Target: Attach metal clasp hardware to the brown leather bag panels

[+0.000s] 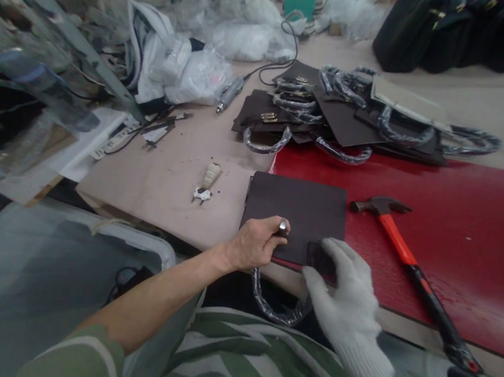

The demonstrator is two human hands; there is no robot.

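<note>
A dark brown leather panel (294, 209) lies flat at the table's front edge, partly on the red board. Its plastic-wrapped handle (276, 313) hangs over the edge toward me. My left hand (255, 241), bare, is closed around a short metal punch (283, 226) held upright over the panel, shiny end up; its lower end is hidden. On the panel's right front corner rests my right hand (347, 296) in a white knit glove, thumb and fingers apart around a small dark tab (317, 258). Right of the panel lies a claw hammer (413, 269) with an orange and black handle.
Behind the red board (484, 223) is a pile of brown panels (342, 120) with wrapped handles. Taped nippers (206, 184) and a corded pen-shaped tool (230, 94) lie to the left. Black bags (420, 36) stand at the back right. A grey bin (45, 282) is below left.
</note>
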